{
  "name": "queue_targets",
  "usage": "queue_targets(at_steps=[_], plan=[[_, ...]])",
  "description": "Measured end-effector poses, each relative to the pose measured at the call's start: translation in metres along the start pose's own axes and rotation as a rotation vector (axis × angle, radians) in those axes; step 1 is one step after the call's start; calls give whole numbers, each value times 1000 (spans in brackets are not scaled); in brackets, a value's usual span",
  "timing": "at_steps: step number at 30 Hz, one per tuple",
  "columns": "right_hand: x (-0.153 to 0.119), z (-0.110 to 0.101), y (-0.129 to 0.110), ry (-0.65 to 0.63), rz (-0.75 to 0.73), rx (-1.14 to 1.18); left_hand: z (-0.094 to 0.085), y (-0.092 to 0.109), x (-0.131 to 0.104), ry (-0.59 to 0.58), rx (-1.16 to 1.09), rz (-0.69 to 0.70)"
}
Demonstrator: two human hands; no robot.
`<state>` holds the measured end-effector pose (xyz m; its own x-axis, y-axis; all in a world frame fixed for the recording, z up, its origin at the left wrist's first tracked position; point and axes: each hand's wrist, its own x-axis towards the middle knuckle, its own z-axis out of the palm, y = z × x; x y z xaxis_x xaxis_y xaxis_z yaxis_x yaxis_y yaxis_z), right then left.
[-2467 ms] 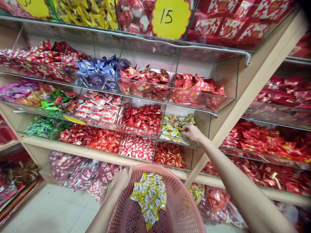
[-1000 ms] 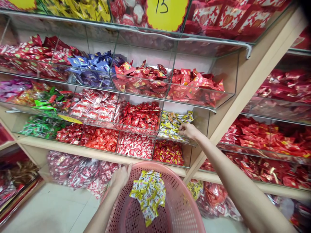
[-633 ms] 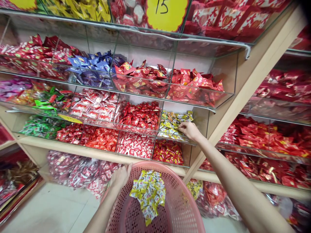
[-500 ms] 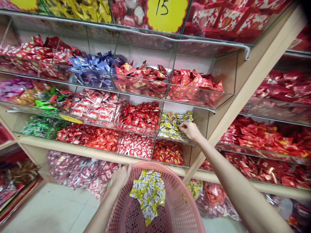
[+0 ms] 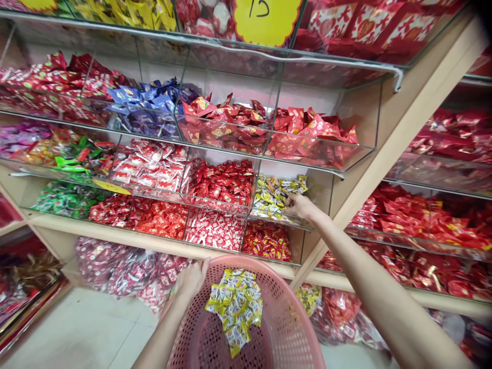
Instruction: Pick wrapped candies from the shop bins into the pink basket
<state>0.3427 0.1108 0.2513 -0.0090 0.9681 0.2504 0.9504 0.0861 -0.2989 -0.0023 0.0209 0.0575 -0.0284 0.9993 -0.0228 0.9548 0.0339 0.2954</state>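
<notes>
My left hand (image 5: 193, 279) is closed over the rim of a pink plastic basket (image 5: 295, 318) with perforated sides. Inside the basket lies a heap of small yellow-and-white wrapped candies (image 5: 236, 305). My right hand (image 5: 301, 207) reaches into a clear compartment on the shelf, its fingers bent together among yellow-and-white wrapped candies (image 5: 271, 197) of the same look. Whether a candy is pinched between those fingertips is too small to make out.
Red wrapped candies (image 5: 223, 182) fill the bin left of my right hand, and more red ones (image 5: 267, 242) sit below. A slanting wooden post (image 5: 388, 148) stands right of the bins. Bagged candies (image 5: 126, 269) lie under the shelf. A yellow price sign (image 5: 267, 23) hangs above.
My right hand has dipped slightly lower into the yellow candies, its fingers closer in among them. The left hand and the basket have stayed in place.
</notes>
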Motion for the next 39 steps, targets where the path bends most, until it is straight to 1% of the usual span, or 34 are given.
queue_targets(at_steps=[4,10,17,25,33,35,39], plan=[[-1,-1,-2,1,5,-27,-2,1,-1,-9,0,-11],[3,-3,-2,-39,-20,-168,-3,2,-1,-8,2,-19],[-4,-11,-13,-50,-30,-227,-2,1,-1,0,3,-14],[-10,-11,-20,45,-43,-282,-1,0,0,-10,-3,-22],[-18,-15,-24,134,-12,-247,-5,3,-2,-16,-11,-28],[-18,-15,-24,127,-9,-235,-5,3,-2,-14,-10,-21],[-15,-13,-22,60,8,-235,-4,2,-2,-11,-12,-10]])
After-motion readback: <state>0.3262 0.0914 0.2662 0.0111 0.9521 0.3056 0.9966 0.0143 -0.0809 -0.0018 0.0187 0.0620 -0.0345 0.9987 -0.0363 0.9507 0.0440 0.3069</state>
